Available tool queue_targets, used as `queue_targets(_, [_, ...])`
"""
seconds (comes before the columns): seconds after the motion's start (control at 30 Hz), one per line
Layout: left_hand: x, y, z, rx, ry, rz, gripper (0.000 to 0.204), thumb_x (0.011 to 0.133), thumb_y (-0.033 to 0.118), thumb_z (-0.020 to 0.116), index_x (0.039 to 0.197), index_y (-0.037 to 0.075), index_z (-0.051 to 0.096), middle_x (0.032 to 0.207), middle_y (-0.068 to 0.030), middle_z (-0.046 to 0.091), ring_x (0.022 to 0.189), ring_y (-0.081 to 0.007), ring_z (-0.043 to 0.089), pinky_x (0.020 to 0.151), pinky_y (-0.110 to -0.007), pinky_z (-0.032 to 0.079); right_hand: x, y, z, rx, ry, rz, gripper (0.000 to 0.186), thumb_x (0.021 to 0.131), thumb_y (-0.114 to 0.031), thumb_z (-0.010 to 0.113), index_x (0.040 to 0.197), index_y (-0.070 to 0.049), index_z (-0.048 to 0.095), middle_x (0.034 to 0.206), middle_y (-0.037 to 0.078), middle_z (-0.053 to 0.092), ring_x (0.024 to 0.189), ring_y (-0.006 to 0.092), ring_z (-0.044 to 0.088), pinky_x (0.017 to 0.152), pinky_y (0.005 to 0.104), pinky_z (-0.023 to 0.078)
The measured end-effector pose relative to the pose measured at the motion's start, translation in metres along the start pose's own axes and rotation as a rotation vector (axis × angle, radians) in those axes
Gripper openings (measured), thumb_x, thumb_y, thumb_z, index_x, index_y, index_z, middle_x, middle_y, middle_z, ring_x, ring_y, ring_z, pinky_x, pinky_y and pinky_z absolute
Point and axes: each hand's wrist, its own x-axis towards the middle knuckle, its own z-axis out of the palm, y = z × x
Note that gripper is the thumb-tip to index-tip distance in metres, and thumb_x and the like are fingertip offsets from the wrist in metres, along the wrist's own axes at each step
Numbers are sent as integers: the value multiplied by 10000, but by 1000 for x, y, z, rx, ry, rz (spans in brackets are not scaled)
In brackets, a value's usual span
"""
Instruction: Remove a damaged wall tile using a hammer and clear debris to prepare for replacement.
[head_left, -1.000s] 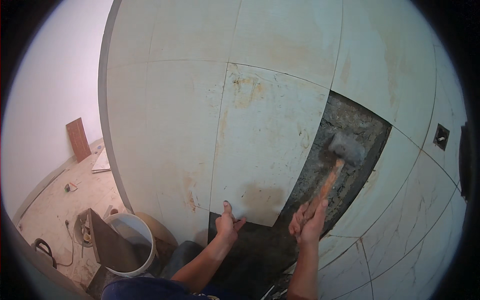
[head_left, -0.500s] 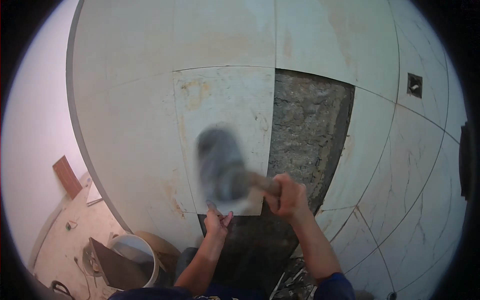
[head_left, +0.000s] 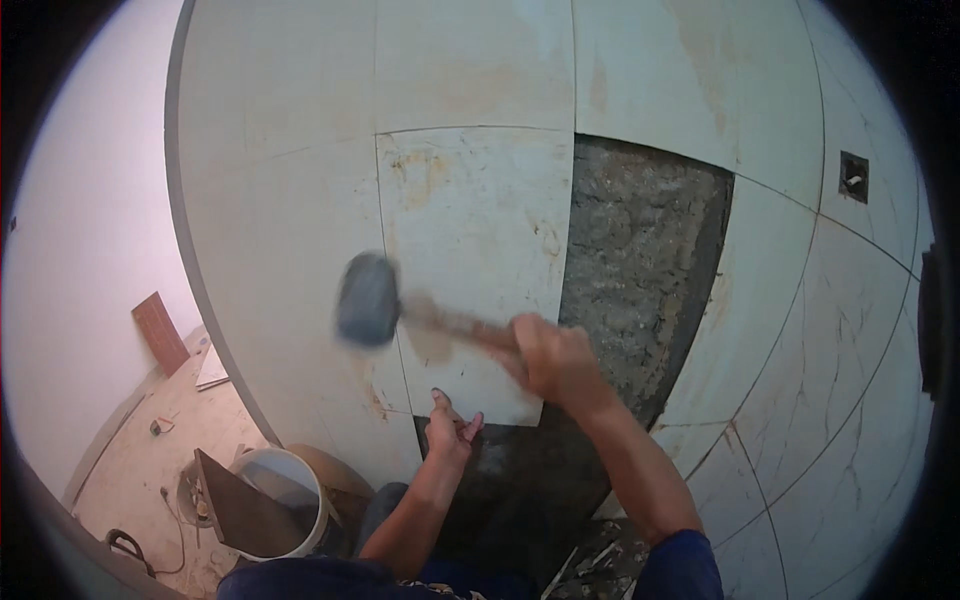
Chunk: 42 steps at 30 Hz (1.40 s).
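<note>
Landmark: the stained tile [head_left: 470, 210], a pale panel with brownish smears toward its upper left corner, set in the wall in front of me. My right hand [head_left: 552, 360], in front of the tile's lower right part, is clenched around the wooden handle of a mallet [head_left: 368, 300]. Handle runs leftward across the tile's face; the dark, rounded head lies just past the tile's left edge as I look at it, blurred, and I cannot tell whether it touches the wall. My left hand [head_left: 450, 425] is at the tile's bottom edge, thumb up against the face, fingers at the edge; cannot tell whether the grip is closed on it. Directly right of the tile: a bare patch [head_left: 645, 240] of rough grey backing, dark along its far border. Below the tile: a dark, shadowed opening [head_left: 510, 480], with broken rubble [head_left: 605, 570] farther down and right. Well right of the tile, beyond more pale panels, a recessed socket box [head_left: 853, 178] among veined tiles [head_left: 840, 370]. Down and left of the tile stands a whitish bucket [head_left: 322, 510], a dark brown board [head_left: 240, 505] slanting into it. Farther left of the tile, a reddish-brown board [head_left: 160, 333] leans against a white wall [head_left: 90, 200].
</note>
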Motion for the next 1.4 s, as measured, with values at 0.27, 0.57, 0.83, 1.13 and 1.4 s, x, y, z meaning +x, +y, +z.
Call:
queue_targets(0.27, [-6, 1, 6, -30, 72, 24, 548, 949, 539, 539, 1035, -1, 524, 885, -135, 555, 717, -267, 581, 640, -401, 603, -5, 10, 3, -44, -28, 36, 325, 770, -325, 747, 804, -74, 544, 693, 115, 557, 613, 318, 612, 504, 399, 484])
queue_targets(0.57, [0, 4, 0, 7, 92, -41, 570, 980, 508, 489, 1147, -38, 510, 1012, -130, 583, 860, -252, 599, 727, -369, 577, -54, 34, 18, 138, -110, 34, 344, 709, -285, 774, 856, -65, 555, 762, 125, 615, 684, 338, 647, 556, 433, 500])
queue_targets(0.83, [-5, 8, 3, 41, 216, -117, 667, 945, 525, 560, 1014, -138, 524, 997, -182, 597, 820, -222, 602, 726, -398, 599, -126, 40, 37, 244, -61, -191, 322, 740, -273, 755, 868, -64, 547, 727, 123, 609, 648, 342, 632, 557, 428, 499])
queue_targets(1.13, [-4, 9, 6, 2, 126, -15, 578, 945, 524, 560, 873, -47, 507, 764, -83, 478, 701, -245, 586, 714, -427, 579, -162, 47, 39, 3, -456, 291, 382, 680, -250, 798, 917, -66, 561, 879, 154, 655, 776, 370, 651, 620, 434, 507])
queue_targets(1.4, [-1, 12, -1, 39, 40, -51, 614, 944, 553, 546, 695, -5, 491, 710, -62, 488, 616, -210, 595, 643, -363, 551, -174, 56, 51, 43, -379, 144, 393, 715, -315, 779, 925, -85, 539, 701, 152, 609, 668, 394, 628, 579, 487, 477])
